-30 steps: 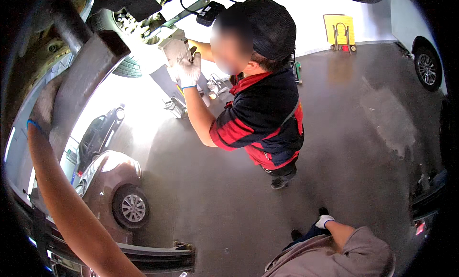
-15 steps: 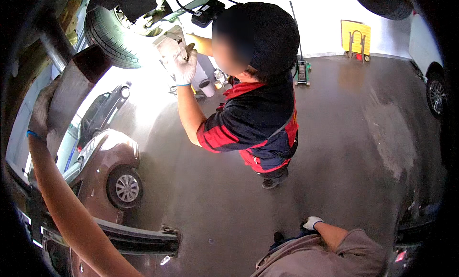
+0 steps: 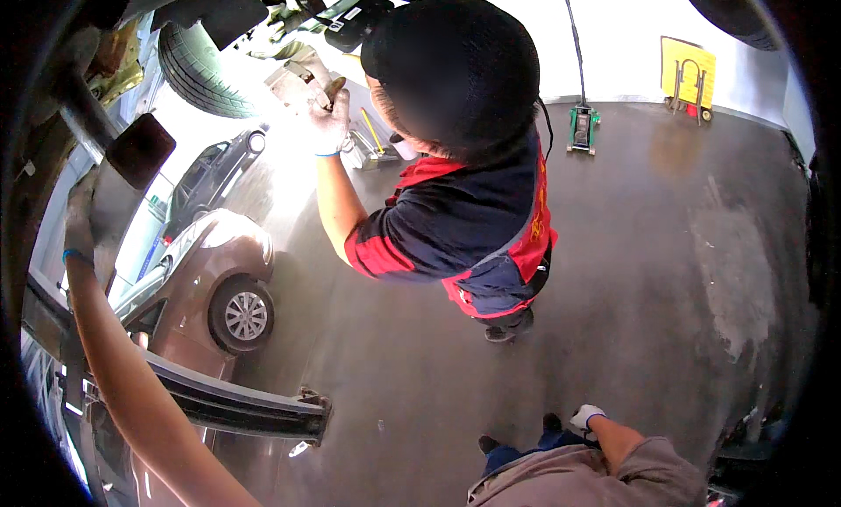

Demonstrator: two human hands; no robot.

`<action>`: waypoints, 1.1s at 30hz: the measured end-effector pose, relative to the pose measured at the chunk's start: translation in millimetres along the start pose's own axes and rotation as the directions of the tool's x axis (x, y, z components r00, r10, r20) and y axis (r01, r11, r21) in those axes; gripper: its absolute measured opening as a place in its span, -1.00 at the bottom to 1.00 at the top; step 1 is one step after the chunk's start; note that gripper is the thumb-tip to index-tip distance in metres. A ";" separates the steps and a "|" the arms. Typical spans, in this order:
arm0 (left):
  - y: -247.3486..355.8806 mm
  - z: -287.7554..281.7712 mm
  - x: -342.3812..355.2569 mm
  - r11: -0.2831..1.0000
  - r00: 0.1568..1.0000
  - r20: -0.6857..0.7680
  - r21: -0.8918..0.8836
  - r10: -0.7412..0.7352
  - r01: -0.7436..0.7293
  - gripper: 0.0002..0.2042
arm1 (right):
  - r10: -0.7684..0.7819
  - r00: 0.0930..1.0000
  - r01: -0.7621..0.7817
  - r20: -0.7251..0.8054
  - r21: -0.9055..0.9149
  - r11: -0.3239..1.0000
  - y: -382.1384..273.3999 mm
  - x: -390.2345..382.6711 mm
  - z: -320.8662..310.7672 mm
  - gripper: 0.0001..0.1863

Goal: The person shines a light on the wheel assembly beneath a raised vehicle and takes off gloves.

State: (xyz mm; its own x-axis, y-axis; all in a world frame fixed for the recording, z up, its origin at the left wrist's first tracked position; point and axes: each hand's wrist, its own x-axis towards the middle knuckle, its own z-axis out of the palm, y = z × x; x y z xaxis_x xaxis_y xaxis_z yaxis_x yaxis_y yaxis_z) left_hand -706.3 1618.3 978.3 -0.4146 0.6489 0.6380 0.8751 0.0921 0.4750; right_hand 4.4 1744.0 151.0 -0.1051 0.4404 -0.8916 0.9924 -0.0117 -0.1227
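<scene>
My left hand (image 3: 81, 211), in a grey work glove with a blue cuff, is raised under the lifted car. It grips the edge of a long grey box-shaped part (image 3: 121, 200) with a dark end; its fingertips are partly hidden. My right hand (image 3: 589, 415), in a white glove, hangs low beside my body with its fingers curled. Whatever it holds, if anything, is hidden. Ahead of me a co-worker (image 3: 464, 227) in a dark and red uniform has a gloved hand (image 3: 329, 126) at a metal part (image 3: 293, 85) near the raised wheel (image 3: 201, 73).
A lift arm (image 3: 254, 409) juts in at the lower left, above a parked brown car (image 3: 219, 244). A dark car (image 3: 206, 179) stands farther back. By the far wall are a green floor jack (image 3: 583, 130) and a yellow board (image 3: 688, 69).
My view has shifted a little, so the cars, jack and board sit differently in the picture. My left hand stays on the grey part. The co-worker's head has come nearer the wheel.
</scene>
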 end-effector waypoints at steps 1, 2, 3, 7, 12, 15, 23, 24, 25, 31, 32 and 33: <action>1.3 -1.6 1.4 0.999 0.999 0.037 0.028 0.026 -0.027 -0.54 | 0.012 1.000 -0.013 0.006 0.031 0.999 -2.9 -5.5 -4.8 -0.49; 1.8 -3.4 5.5 0.999 0.999 0.037 0.031 0.026 -0.028 -0.54 | 0.010 1.000 -0.010 0.008 0.031 0.999 -0.6 -0.9 -2.9 -0.49; 3.1 -12.4 13.4 0.994 0.997 0.003 0.068 -0.083 0.082 -0.50 | -0.010 1.000 0.011 -0.022 0.051 0.999 3.2 7.6 1.1 -0.50; 3.6 -3.5 4.8 0.998 0.992 0.109 0.035 0.057 -0.061 -0.48 | 0.039 0.998 -0.031 -0.052 0.148 0.989 15.4 25.1 22.8 -0.52; 35.2 26.3 -14.2 0.978 0.982 0.024 -0.092 -0.188 0.190 -0.48 | 0.001 0.996 0.005 -0.089 0.069 0.998 17.4 43.8 51.4 -0.49; 50.8 46.8 -23.0 0.985 0.999 0.005 -0.171 -0.035 0.035 -0.49 | 0.003 0.995 0.005 -0.097 0.081 0.997 4.0 38.7 56.4 -0.46; 51.3 43.1 7.4 0.984 0.985 0.042 -0.062 -0.167 0.170 -0.53 | -0.056 0.993 0.061 -0.102 0.055 0.997 -28.6 24.1 68.7 -0.39; 48.1 38.1 5.2 0.984 0.985 0.035 -0.052 -0.169 0.171 -0.53 | -0.077 0.995 0.080 -0.064 0.037 0.996 -41.3 5.8 60.2 -0.39; 45.8 33.1 3.0 0.984 0.985 0.029 -0.041 -0.171 0.172 -0.53 | -0.082 0.995 0.084 -0.062 0.028 0.996 -46.6 2.4 61.1 -0.39; 30.6 37.2 15.0 0.989 0.989 0.014 0.012 -0.144 0.144 -0.52 | 0.008 0.998 -0.003 -0.067 0.062 0.998 -32.7 11.9 72.7 -0.41; 24.6 33.1 16.6 0.992 0.992 -0.026 0.007 -0.125 0.125 -0.51 | 0.010 0.997 -0.006 -0.077 0.059 0.998 -37.9 4.0 69.9 -0.42; 18.8 28.5 17.8 0.994 0.992 -0.066 0.002 -0.105 0.106 -0.50 | 0.013 0.996 -0.008 -0.086 0.057 0.998 -41.5 -0.6 69.1 -0.42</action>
State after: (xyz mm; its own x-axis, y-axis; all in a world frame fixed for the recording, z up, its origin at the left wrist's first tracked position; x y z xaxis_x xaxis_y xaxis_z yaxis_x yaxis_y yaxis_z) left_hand -690.2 1653.1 981.4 -0.5201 0.5840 0.6232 0.8270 0.1620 0.5383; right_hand -41.1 1682.2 126.5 -0.0864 0.5161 -0.8522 0.9879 -0.0662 -0.1402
